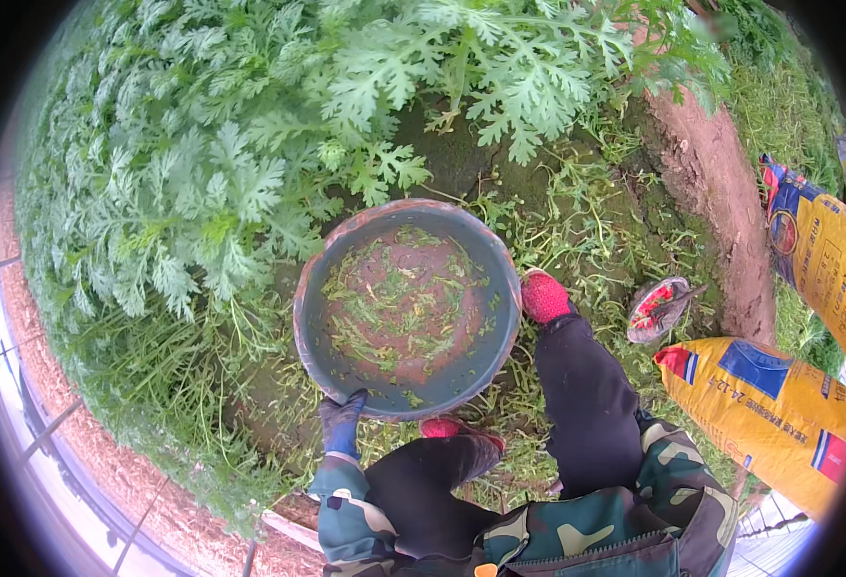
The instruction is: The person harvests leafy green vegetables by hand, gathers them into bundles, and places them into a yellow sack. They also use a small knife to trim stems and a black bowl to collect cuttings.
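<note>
A wide round basin sits in front of me, its inside grey-blue with a muddy brown bottom. Scraps of green leaf and stem are scattered over that bottom. My left hand, in a dark blue glove, grips the near-left rim with the thumb over the edge; its other fingers are mostly hidden. Out of view is my right hand; only the camouflage sleeve of that arm shows by my right thigh. One red shoe is beside the basin's right rim, and the other red shoe is just below its near edge.
Dense leafy green plants fill the left and far side. Cut stems litter the soil. To the right are a small bowl with red bits, a bare earth ridge and yellow printed sacks. Metal framing edges the left.
</note>
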Available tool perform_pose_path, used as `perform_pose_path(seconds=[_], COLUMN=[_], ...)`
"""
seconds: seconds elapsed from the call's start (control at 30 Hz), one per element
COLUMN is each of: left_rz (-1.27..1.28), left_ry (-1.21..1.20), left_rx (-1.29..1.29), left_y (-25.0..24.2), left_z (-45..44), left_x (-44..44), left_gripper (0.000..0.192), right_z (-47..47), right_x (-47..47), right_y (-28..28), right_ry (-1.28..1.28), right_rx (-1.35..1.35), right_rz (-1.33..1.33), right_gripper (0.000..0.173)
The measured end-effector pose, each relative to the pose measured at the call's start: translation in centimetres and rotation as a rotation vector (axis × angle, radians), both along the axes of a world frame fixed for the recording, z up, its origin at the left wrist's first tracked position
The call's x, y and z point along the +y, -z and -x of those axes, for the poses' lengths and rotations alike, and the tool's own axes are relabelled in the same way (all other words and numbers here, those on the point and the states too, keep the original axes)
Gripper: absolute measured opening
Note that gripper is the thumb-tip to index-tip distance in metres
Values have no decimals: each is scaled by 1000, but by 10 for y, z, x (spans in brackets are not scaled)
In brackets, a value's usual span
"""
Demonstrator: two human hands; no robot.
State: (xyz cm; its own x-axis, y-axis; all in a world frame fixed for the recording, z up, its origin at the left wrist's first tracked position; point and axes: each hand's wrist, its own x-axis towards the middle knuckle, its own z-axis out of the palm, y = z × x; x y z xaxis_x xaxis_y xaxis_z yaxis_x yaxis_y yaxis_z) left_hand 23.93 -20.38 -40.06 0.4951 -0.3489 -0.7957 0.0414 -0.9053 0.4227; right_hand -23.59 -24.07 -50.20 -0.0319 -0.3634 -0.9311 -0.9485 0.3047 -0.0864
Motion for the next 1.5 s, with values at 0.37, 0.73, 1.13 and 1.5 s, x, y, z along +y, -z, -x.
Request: perform_pose_path(seconds=[0.37,0.73,1.13,1.5], left_rz=[377,536,324,376], left_ry=[219,274,404,422], left_rx=[-134,-222,-283,-340], left_y=[40,56,28,-17], left_z=[-37,-42,-55,-47], left_x=[-66,-72,-39,-43], left_gripper=[39,48,94,85], right_z=[-61,-138,-187,-76], right_x=[-61,-106,-113,-47], right_y=[65,36,-104,-96], right_ry=[210,352,538,931], right_rx=[-151,-260,-410,-532], right_rz=[246,303,342,449], right_gripper=[39,41,44,47])
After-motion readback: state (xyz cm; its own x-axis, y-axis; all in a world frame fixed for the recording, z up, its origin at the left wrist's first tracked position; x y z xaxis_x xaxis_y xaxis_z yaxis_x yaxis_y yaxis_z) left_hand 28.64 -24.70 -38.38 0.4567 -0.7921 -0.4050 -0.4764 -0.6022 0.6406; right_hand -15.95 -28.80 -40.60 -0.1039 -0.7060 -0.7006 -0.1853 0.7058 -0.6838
